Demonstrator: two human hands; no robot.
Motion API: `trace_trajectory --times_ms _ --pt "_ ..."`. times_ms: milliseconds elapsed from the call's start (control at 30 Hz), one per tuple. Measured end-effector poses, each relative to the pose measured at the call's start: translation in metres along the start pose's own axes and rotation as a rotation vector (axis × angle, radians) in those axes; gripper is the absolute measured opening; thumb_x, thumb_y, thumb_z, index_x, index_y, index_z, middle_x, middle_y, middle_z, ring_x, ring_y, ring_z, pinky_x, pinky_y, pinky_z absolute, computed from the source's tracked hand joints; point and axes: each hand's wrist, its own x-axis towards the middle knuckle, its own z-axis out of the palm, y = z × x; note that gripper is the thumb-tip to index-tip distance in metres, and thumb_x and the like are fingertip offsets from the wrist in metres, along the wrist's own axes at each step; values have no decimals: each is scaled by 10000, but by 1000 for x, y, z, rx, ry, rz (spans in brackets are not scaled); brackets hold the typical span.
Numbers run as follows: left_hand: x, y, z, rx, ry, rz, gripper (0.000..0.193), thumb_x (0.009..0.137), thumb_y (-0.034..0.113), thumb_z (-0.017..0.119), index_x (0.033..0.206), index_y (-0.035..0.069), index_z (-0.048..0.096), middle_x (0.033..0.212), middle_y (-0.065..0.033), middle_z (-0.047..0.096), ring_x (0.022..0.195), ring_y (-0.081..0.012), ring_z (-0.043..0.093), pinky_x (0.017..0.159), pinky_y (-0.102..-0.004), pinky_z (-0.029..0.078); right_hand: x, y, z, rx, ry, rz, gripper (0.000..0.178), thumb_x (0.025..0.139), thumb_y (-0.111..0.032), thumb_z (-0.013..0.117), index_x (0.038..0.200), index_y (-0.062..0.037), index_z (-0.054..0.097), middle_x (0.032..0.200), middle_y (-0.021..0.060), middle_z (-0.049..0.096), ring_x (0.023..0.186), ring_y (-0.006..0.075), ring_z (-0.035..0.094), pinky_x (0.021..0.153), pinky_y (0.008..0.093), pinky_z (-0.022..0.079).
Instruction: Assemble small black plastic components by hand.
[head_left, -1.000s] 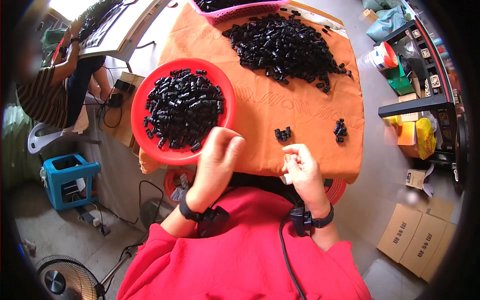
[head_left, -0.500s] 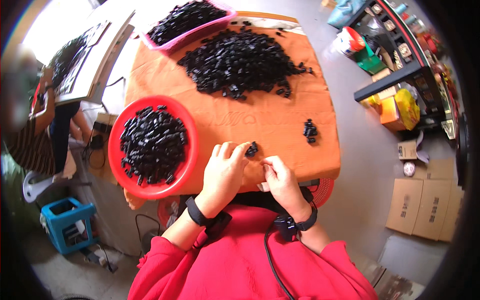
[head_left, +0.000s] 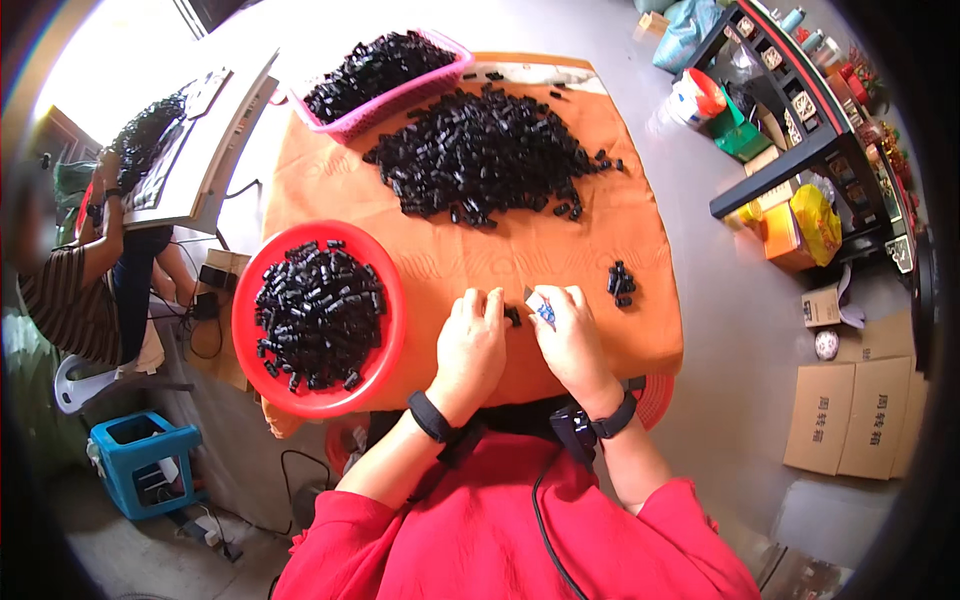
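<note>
My left hand (head_left: 472, 342) is closed above the orange cloth, its fingers drawn together; what they grip, if anything, is hidden. Right beside its fingertips are small black parts (head_left: 512, 316), partly covered by the hand. My right hand (head_left: 572, 340) pinches a small flat piece (head_left: 543, 308), white with blue marks and a dark, thin tip that points toward the left hand. Farther right lies a small cluster of black parts (head_left: 621, 284). A red basin (head_left: 393, 345) full of short black parts stands left of my hands.
A large heap of black parts (head_left: 480, 150) covers the far table, beside a pink basket (head_left: 375, 107) of more. At far left a person (head_left: 75, 285) works at another table. A blue stool (head_left: 145, 465) stands lower left; shelving (head_left: 780, 175) and cardboard boxes (head_left: 850, 415) are on the right.
My right hand has turned, bringing the white-and-blue flat piece into sight near the left fingertips. My left hand has shifted slightly right, and the view has tilted a little.
</note>
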Motion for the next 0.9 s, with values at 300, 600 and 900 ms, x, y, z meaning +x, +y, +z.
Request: trace_trajectory --times_ms 300,600,900 --pt "5 0 6 5 -78 194 268 821 133 636 1089 129 649 959 -119 574 901 -310 581 751 -389 518 16 32 6 -253 -13 -24 191 857 -65 639 1036 -9 599 968 229 592 930 421 574 787 488 497" --pt "15 1 5 19 -62 125 156 820 85 604 974 64 598 948 -143 561 914 -334 601 720 -419 542 23 18 1 -238 -66 12 268 826 -73 709 1059 -12 589 1000 215 579 957 406 588 840 468 501" --pt "31 -14 7 -71 27 -81 187 842 87 646 1008 47 570 986 -218 568 912 -402 621 769 -455 533 18 25 -1 -251 -62 -29 239 850 -87 686 1052 -13 581 985 226 583 943 417 584 834 477 497"
